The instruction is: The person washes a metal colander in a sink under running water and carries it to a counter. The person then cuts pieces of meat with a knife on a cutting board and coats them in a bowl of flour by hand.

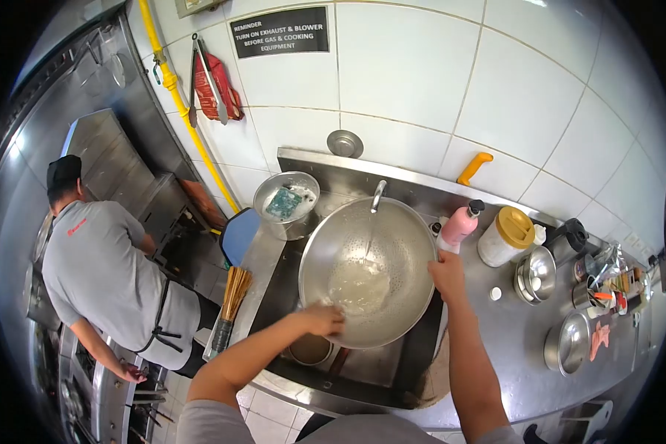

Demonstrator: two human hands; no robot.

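- Currently, the large metal bowl [403, 303] sits over the sink [381, 370], beneath the faucet [378, 194], its open side up.
- Water [366, 248] runs from the faucet into the bowl and pools, churned, at the bottom; the filling or rinsing looks under way, judging by the flow.
- Dots cover part of the inner wall; whether they are holes or droplets, I cannot tell.
- The left hand [324, 320] is at the bowl's near left rim, fingers bent inward and blurred; I cannot tell whether they pinch anything.
- The right hand [447, 274] is curled around the right rim, just beside the pink bottle [459, 224].
- As for what is unfinished, the tap is not off, the water is not poured out, and the bowl is not on the surface [496, 340].
- The green sponge [283, 202] lies among suds in the pot [292, 228], apart from both hands.
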